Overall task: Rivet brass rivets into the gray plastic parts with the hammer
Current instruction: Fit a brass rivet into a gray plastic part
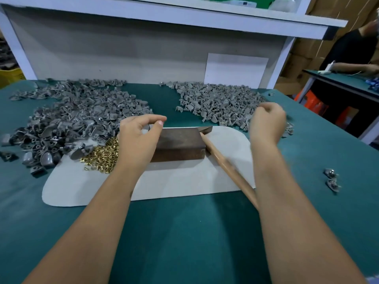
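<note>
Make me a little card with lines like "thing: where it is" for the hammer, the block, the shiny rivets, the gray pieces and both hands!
hammer: lying on the white mat, beside the block, nobody holding it
block: on the mat
rivets: heap on the mat, left of the block
gray parts: two heaps, left and right
left hand: over the block's left end, seems to pinch a small gray part
right hand: curled, blurred, by the right heap

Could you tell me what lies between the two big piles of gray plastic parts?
In the head view, only bare green mat separates the left pile from the right pile.
</note>
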